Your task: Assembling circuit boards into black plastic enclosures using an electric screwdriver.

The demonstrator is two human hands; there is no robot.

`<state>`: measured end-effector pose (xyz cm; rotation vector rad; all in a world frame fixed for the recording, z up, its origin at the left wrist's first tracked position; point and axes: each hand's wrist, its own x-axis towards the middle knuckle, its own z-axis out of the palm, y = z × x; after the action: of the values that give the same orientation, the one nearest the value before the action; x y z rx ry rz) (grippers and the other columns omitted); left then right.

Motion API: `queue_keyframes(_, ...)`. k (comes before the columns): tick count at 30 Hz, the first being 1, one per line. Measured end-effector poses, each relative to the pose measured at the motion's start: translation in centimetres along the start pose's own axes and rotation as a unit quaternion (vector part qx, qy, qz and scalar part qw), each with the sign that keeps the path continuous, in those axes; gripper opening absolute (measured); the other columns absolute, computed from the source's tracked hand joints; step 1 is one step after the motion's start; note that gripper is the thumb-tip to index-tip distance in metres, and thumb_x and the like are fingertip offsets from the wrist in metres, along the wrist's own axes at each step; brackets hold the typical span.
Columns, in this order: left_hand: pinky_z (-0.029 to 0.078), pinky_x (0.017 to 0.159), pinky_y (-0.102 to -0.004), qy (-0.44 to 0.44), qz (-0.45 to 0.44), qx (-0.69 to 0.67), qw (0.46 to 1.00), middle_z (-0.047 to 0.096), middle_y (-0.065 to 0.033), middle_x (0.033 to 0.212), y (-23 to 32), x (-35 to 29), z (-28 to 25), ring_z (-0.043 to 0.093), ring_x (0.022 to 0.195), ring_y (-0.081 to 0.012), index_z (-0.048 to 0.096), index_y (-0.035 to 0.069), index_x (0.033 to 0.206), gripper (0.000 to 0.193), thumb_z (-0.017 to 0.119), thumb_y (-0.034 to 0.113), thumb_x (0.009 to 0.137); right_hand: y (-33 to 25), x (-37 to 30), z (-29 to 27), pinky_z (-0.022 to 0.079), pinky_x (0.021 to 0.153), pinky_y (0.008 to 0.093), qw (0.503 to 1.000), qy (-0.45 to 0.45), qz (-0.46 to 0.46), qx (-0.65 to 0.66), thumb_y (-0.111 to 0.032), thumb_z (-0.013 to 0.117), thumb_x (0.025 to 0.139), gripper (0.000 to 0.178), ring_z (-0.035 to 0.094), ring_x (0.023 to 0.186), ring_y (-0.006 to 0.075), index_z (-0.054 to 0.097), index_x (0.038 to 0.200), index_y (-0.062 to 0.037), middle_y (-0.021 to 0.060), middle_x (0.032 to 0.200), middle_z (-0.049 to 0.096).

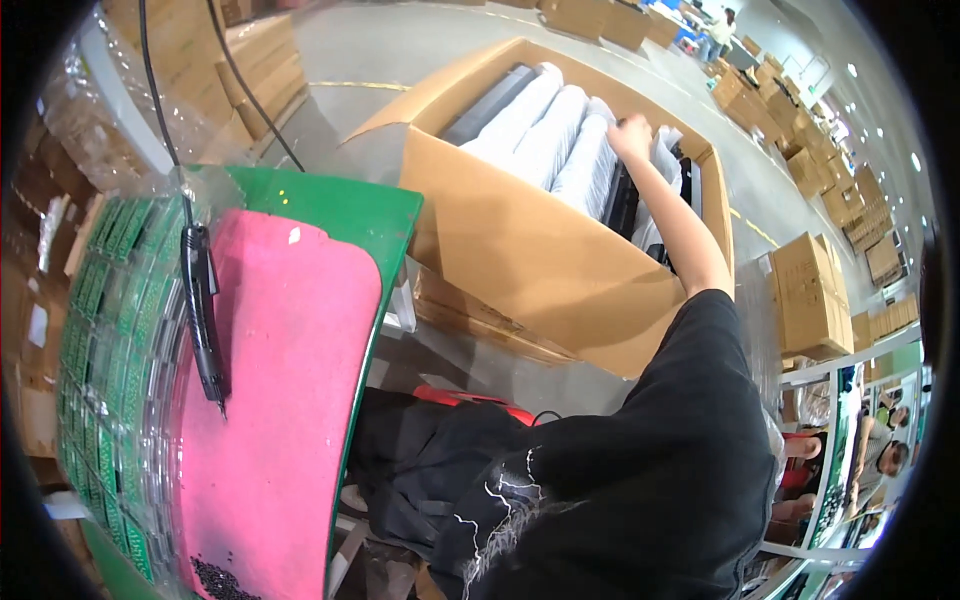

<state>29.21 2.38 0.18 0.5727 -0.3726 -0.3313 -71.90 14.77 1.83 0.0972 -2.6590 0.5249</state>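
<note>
R hand (630, 137) curled at wrapped units (585, 165) in cardbd box (530, 265), grip unclear; L hand unseen.

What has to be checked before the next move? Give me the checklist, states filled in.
1. Carton open at the top: ok, the wrapped items inside are exposed.
2. Right hand at the contents: ok, it is in among the tops of the wrapped items.
3. Right hand's grip firm: cannot tell, the fingertips are not clearly visible.
4. Left hand clear of the carton: cannot tell, it is out of view.
5. Black screwdriver out of the carton's way: ok, it is over the pink mat, on its cord.
6. Pink mat free of loose parts: not ok, small black pieces lie at its near end.
</note>
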Motion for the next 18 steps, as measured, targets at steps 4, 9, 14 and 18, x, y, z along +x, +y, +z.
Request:
queue_keyframes(4, 0.045, 0.057, -0.0344, -0.093, -0.106, 0.001, 0.990, 0.066, -0.0110, 0.082, 1.9, -3.2, 2.5, 0.058, 0.068, -0.0209, 0.065, 0.005, 0.092, 0.037, 0.067, 0.041, 0.086, 6.2, -4.2, 3.0, 0.056, 0.081, 0.0516, 0.929, -0.330, 0.168, 0.014, -0.025, 0.064, 0.079, 0.048, 0.064, 0.103, 0.0383, 0.060, 0.110, 0.0117, 0.0278, 0.112, 0.062)
queue_keyframes(9, 0.046, 0.071, -0.0384, -0.185, -0.222, 0.013, 0.957, 0.057, -0.0147, 0.104, -1.4, -28.3, 26.5, 0.050, 0.091, -0.0236, 0.059, 0.003, 0.108, 0.045, 0.066, 0.042, 0.087, 3.4, -7.1, 6.5, 0.056, 0.058, 0.0432, 0.925, -0.282, 0.246, 0.065, -0.020, 0.067, 0.078, 0.041, 0.065, 0.083, 0.0304, 0.062, 0.112, 0.0022, 0.0204, 0.102, 0.062)
queue_keyframes(14, 0.046, 0.086, -0.0425, -0.218, -0.327, 0.018, 0.920, 0.049, -0.0184, 0.126, -3.9, -30.6, 29.5, 0.042, 0.114, -0.0263, 0.052, 0.000, 0.124, 0.057, 0.065, 0.044, 0.089, 2.1, -6.3, 4.3, 0.041, 0.040, 0.0366, 0.941, -0.210, 0.170, 0.203, -0.010, 0.064, 0.075, 0.015, 0.054, 0.046, 0.0219, 0.062, 0.075, 0.0050, 0.0137, 0.064, 0.057)
queue_keyframes(18, 0.046, 0.098, -0.0457, -0.225, -0.405, 0.037, 0.886, 0.042, -0.0213, 0.144, -4.7, 1.9, 5.5, 0.036, 0.133, -0.0284, 0.047, -0.001, 0.136, 0.068, 0.064, 0.046, 0.091, 3.4, -0.5, -3.0, 0.050, 0.064, 0.0342, 0.985, -0.096, -0.077, 0.119, -0.028, 0.066, 0.086, 0.031, 0.063, 0.068, 0.0185, 0.069, 0.079, 0.0017, 0.0093, 0.069, 0.064)
